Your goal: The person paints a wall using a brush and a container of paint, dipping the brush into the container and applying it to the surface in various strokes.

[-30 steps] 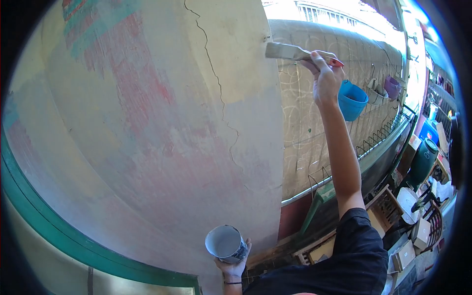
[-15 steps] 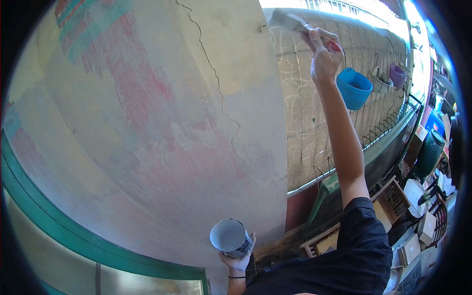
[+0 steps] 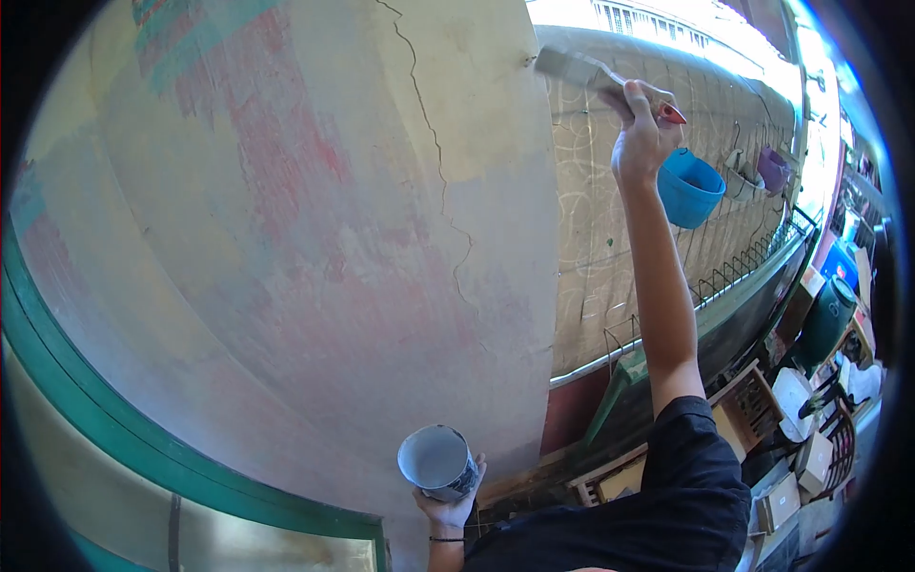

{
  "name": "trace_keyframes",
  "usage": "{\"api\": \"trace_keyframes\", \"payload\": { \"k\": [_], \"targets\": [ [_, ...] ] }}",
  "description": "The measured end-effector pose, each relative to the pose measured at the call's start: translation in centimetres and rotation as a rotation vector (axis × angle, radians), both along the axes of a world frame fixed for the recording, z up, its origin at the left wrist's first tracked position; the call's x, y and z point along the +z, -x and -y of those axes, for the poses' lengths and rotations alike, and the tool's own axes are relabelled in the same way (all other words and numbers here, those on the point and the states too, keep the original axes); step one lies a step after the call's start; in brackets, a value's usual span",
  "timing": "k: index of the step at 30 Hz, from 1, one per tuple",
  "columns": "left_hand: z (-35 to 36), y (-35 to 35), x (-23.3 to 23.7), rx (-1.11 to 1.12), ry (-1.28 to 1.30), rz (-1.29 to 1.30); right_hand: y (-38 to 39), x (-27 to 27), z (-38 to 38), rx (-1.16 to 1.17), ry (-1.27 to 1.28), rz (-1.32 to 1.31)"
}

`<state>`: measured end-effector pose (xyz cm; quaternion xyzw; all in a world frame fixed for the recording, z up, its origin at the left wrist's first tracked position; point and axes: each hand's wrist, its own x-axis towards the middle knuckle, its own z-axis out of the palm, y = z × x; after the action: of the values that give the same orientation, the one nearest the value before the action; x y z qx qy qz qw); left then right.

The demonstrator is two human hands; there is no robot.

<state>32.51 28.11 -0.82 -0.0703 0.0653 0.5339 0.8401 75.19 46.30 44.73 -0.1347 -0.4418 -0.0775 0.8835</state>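
Note:
My right hand (image 3: 644, 138) is raised at the end of an outstretched arm, fingers wrapped round a paintbrush (image 3: 569, 67). The brush's wide, flat head points left and overlaps the upper right edge of the wall (image 3: 477, 143); the red end of its handle pokes out beside my palm. Low in the view, my left hand (image 3: 446, 510) grips a paint pot (image 3: 436, 459) from below and the side. The pot is tilted towards me, its inside coated whitish grey. Pale grey paint covers much of the wall, with pink and teal patches and a long crack showing.
Green trim (image 3: 191, 467) curves along the lower left. Right of the wall edge hangs a patterned sheet (image 3: 591, 219), with a blue bucket (image 3: 690, 188) and a purple pot (image 3: 773, 169) before it. Wooden furniture (image 3: 748, 410) and a dark green barrel (image 3: 827, 319) stand lower right.
My right hand and the brush are slightly lower in view, the brush blurred at the wall edge. The view has shifted a little; my left hand still holds the pot.

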Motion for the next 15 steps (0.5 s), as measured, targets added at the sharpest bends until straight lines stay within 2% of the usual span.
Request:
{"api": "trace_keyframes", "payload": {
  "k": [1, 4, 7, 10, 13, 15],
  "targets": [
    [-0.1, 0.0, -0.1, 0.003, -0.01, -0.037, -0.1, -0.2, 0.5, 0.071, 0.057, 0.037],
    [0.1, -0.2, 0.1, 0.022, -0.093, -0.113, 1.3, 0.4, 0.9, 0.087, 0.277, 0.039],
    [0.3, -0.2, -0.4, 0.027, -0.138, -0.102, 0.8, 0.7, -1.4, -0.293, -0.077, -0.125],
    [0.3, -0.1, 0.2, 0.029, -0.133, -0.164, 1.6, 0.9, -0.5, -0.099, -0.225, -0.102],
    [0.3, 0.2, 0.2, 0.033, -0.105, -0.155, 2.8, 1.5, 0.1, -0.18, -0.242, 0.067],
    [0.3, 0.3, 0.2, 0.037, -0.113, -0.092, 3.2, 3.0, 0.3, -0.357, -0.201, 0.181]
  ]
}}
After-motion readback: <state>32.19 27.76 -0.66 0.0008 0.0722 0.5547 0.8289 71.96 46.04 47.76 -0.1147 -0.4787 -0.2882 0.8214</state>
